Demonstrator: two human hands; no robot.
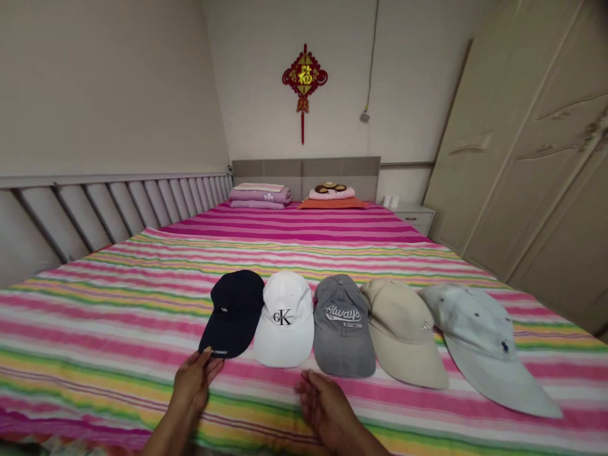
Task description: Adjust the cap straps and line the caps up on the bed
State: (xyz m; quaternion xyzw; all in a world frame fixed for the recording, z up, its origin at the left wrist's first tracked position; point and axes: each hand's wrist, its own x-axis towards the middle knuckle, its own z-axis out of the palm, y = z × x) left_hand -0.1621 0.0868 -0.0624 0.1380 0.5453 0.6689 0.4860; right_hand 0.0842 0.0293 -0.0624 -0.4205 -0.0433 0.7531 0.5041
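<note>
Several baseball caps lie in a row on a striped bedsheet [118, 329]: a navy cap [234, 311], a white cap [285, 320] with a black logo, a grey cap [342, 324], a beige cap [403, 332] and a pale blue cap [484, 345]. My left hand [194, 379] touches the front edge of the navy cap's brim with its fingertips. My right hand [325, 405] hovers palm-up just in front of the white and grey caps' brims, fingers loosely curled, holding nothing.
Folded purple bedding [260, 195] and an orange and pink pillow stack [332, 196] lie at the headboard. A slatted rail [118, 209] runs along the left. A wardrobe [536, 158] stands on the right, a nightstand [414, 215] beside it.
</note>
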